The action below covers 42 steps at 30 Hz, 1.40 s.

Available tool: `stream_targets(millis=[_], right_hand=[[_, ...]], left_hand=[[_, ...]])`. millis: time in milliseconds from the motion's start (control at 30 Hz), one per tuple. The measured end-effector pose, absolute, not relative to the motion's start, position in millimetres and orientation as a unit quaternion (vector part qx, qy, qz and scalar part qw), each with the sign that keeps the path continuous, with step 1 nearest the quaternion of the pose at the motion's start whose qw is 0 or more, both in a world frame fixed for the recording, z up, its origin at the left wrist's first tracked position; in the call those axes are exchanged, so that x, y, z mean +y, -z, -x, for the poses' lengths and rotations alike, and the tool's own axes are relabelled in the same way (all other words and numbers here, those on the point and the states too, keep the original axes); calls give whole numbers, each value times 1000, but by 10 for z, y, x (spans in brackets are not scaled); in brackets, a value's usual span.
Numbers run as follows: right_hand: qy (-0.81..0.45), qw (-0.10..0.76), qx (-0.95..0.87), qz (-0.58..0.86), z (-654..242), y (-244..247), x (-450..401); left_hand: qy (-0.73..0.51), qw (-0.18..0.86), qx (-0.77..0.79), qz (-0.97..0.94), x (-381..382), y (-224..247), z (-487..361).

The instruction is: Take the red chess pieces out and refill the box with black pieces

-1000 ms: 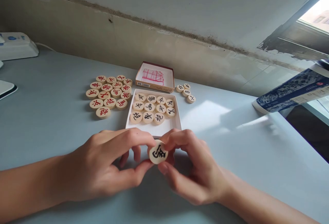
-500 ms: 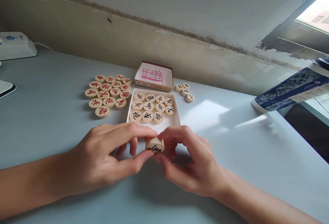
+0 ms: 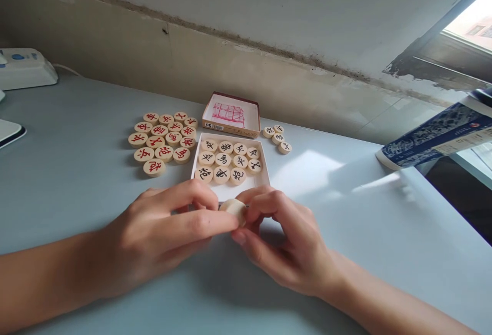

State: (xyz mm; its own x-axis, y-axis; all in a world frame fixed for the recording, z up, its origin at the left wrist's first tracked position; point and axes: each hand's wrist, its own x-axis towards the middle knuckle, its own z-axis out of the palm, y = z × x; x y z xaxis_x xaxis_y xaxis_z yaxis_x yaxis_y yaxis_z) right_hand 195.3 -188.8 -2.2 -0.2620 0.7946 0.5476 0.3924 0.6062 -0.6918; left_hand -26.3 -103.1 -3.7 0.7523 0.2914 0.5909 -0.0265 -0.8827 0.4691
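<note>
Between my two hands is a round wooden Chinese chess piece (image 3: 232,208), its plain pale side showing and its marking out of sight. My left hand (image 3: 169,230) grips it from the left, with a finger across its near side and the thumb hidden. From the right, my right hand (image 3: 282,240) pinches the same piece between thumb and curled fingers. Just beyond the hands, the white box tray (image 3: 265,181) holds rows of black-marked pieces (image 3: 223,159). Its near edge is partly covered by my fingers.
Red-marked pieces (image 3: 155,142) lie grouped left of the tray. The box lid (image 3: 230,129), with pink lines inside, sits behind it by the wall. Several black-marked pieces (image 3: 279,138) lie to the right. A blue patterned cylinder (image 3: 434,132) leans in at right; a white device (image 3: 28,71) stands far left.
The held piece has turned, so its black marking no longer shows. My left fingers have shifted around it, one now crossing its near side. The right hand has barely moved.
</note>
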Motion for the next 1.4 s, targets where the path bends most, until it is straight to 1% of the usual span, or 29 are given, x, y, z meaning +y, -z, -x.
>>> stream_targets(millis=[133, 267, 400, 633, 700, 800, 900, 1033, 1233, 1333, 1400], right_hand=[[-184, 497, -757, 381, -1946, 54, -1906], [-133, 481, -780, 377, -1961, 35, -1910], [-87, 475, -791, 376, -1990, 3, -1891], [-79, 460, -809, 358, -1991, -2, -1893], [-52, 458, -804, 374, -1984, -5, -1892], [-8, 453, -780, 432, -2001, -12, -1858], [11, 428, -744, 513, -2055, 4, -1783], [-4, 386, -723, 572, -2120, 61, -1703], [-3, 366, -727, 581, -2126, 81, -1711], [37, 370, -735, 567, -2111, 66, -1725], [80, 358, -751, 550, -2098, 53, -1739]], left_hand=[[-371, 221, 82, -898, -1062, -36, 211], [-354, 220, 91, -904, -1055, -47, 203], [-350, 192, 97, -912, -1052, 9, 233], [-353, 158, 99, -917, -1062, -1, 262], [-359, 126, 97, -920, -1056, -20, 248], [-362, 48, 109, -924, -1047, -28, 215], [-317, -10, 117, -941, -1040, -4, 191], [-287, -22, 102, -952, -1029, 42, 188], [-296, -48, 101, -949, -1030, 62, 183], [-295, -53, 104, -948, -1026, 62, 180], [-290, -46, 105, -950, -1022, 60, 179]])
